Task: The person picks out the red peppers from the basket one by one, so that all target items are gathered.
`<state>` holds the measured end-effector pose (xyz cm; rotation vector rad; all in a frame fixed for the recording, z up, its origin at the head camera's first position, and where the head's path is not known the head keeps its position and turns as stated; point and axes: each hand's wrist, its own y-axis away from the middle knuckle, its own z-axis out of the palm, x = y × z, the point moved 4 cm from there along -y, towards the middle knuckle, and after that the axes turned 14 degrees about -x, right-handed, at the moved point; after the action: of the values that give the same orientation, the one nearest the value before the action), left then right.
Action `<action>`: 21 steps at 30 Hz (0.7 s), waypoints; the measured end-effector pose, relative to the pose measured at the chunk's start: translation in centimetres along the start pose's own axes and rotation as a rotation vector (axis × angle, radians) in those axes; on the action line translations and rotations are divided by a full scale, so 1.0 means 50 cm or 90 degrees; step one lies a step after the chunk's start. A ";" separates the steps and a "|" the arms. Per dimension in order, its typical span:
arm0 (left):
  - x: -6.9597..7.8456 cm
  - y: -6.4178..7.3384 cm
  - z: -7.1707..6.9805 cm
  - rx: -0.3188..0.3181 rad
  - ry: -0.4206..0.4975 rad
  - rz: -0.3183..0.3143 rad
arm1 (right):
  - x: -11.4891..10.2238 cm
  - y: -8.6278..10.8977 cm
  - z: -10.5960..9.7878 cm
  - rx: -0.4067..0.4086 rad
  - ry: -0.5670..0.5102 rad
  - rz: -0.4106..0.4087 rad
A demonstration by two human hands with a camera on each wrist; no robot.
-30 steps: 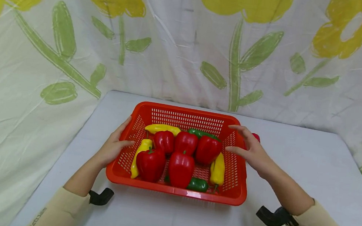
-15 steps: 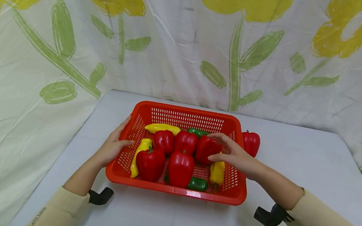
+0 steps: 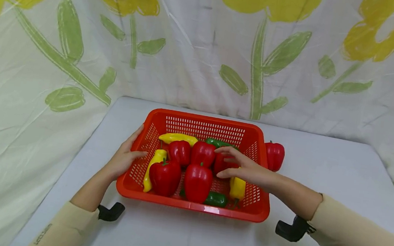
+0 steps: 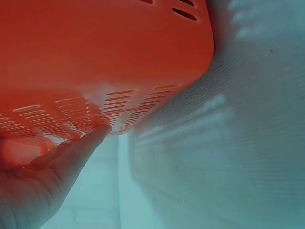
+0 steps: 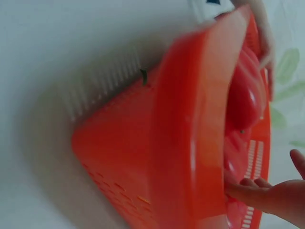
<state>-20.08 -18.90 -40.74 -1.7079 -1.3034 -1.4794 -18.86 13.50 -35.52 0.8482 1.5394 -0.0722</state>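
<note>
The left hand (image 3: 122, 162) grips the left rim of a red perforated basket (image 3: 191, 207) on the surface (image 3: 155, 236). The right hand (image 3: 244, 170), thumb and fingers parted, hovers over a red bell pepper (image 3: 220, 164) inside; contact is unclear.

Head view looks down on the basket (image 3: 173, 202); wrist views face it closely.

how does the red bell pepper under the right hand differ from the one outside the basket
The inner bell pepper sits inside the basket; the outer bell pepper is outside it, on the right. The right hand partly covers the inner bell pepper; the outer bell pepper is clear of it. Both are red.
</note>
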 end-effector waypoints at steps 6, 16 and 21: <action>0.006 0.005 0.000 -0.002 0.007 0.001 | 0.001 -0.009 0.019 -0.050 -0.011 0.042; 0.004 0.004 -0.004 0.004 0.000 -0.008 | 0.000 -0.037 0.042 -0.098 -0.002 0.055; -0.001 0.000 -0.002 0.001 0.001 -0.009 | -0.004 -0.052 0.054 -0.107 0.009 0.060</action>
<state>-20.10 -19.00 -40.76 -1.7006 -1.3179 -1.4865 -18.05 10.15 -36.98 0.7871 1.4940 0.1319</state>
